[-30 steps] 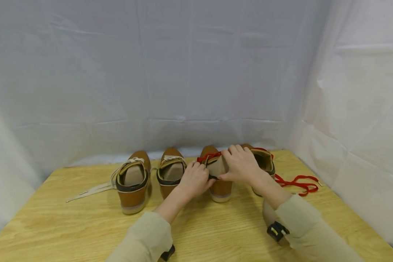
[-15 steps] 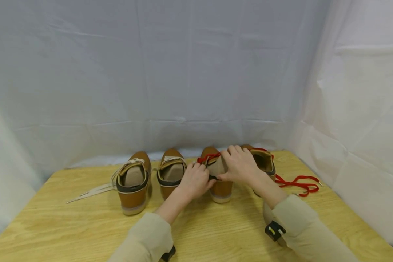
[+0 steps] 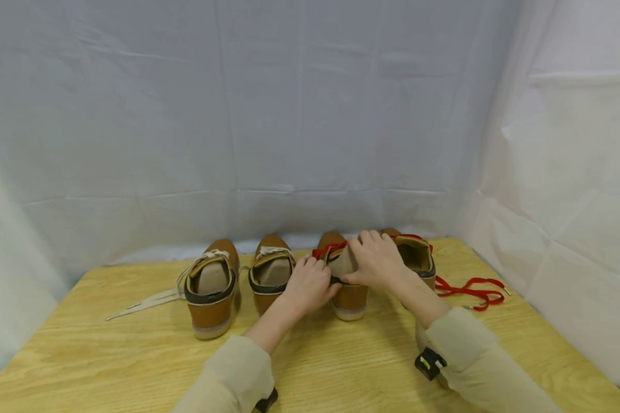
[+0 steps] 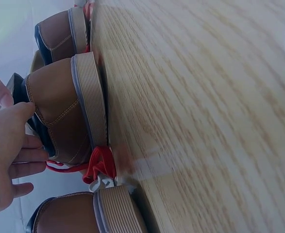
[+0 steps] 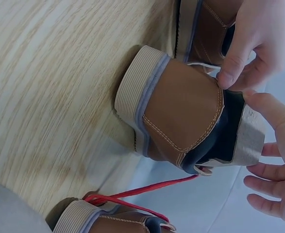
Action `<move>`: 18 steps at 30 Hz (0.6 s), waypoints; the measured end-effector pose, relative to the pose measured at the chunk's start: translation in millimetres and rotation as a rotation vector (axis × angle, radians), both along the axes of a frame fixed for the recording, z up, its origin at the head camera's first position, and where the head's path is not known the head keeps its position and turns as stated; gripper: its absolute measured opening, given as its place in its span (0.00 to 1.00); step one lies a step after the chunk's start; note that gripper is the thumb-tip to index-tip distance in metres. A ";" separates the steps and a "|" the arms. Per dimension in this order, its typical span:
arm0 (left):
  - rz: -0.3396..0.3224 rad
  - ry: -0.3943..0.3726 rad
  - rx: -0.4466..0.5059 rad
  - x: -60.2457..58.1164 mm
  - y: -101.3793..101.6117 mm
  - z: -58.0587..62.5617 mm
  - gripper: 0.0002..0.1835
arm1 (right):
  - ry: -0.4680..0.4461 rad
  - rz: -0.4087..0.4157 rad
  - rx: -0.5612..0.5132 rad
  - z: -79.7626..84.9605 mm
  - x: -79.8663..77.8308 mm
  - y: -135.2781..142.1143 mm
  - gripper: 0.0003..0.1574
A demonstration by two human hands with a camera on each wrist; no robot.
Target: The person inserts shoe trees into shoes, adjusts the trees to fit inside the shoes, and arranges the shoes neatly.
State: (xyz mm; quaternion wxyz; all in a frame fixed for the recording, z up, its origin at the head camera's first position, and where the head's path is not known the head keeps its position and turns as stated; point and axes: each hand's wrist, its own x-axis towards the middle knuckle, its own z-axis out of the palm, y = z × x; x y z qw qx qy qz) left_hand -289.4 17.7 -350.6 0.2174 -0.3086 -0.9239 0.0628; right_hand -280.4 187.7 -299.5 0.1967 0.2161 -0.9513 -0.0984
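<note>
Third from the left in the row is a brown shoe (image 3: 349, 299) with red laces and a dark collar. My left hand (image 3: 309, 285) pinches its collar at the heel, thumb outside, as the right wrist view shows. With thumb and fingers, my right hand (image 3: 376, 261) holds a beige insole (image 5: 250, 138), which stands tilted up out of the shoe's opening. The front part of the insole is hidden inside the shoe. Red laces (image 4: 101, 165) hang beside this shoe in the left wrist view.
Two brown shoes (image 3: 210, 318) (image 3: 270, 287) with cream laces stand to the left, insoles inside. A red-laced shoe (image 3: 415, 255) stands right, its red lace (image 3: 475, 292) spread on the wooden table (image 3: 108, 367). Another grey-beige insole-like piece (image 5: 6, 208) lies near my right sleeve.
My right forearm has shifted slightly left. Both hands stay on the same shoe and insole, with hardly any other movement.
</note>
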 end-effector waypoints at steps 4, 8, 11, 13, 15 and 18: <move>-0.001 0.000 -0.001 0.6 -0.3 0.1 0.21 | 0.002 0.001 -0.002 -1.7 -1.0 -1.6 0.46; 0.000 -0.007 -0.003 0.8 -0.3 0.6 0.21 | 0.010 0.004 -0.006 -2.5 -1.4 -3.0 0.46; 0.001 -0.006 -0.006 0.4 -0.3 0.5 0.21 | 0.012 0.002 -0.008 -3.0 -1.9 -4.0 0.46; 0.001 -0.004 -0.006 0.4 -0.4 0.6 0.21 | 0.013 0.002 -0.006 -3.1 -2.1 -4.8 0.46; 0.001 -0.005 -0.005 0.6 -0.5 0.6 0.21 | 0.013 0.000 -0.001 -3.5 -2.5 -5.4 0.47; 0.003 -0.008 -0.003 0.8 -0.5 0.4 0.21 | 0.009 -0.005 0.002 -4.2 -3.4 -6.2 0.48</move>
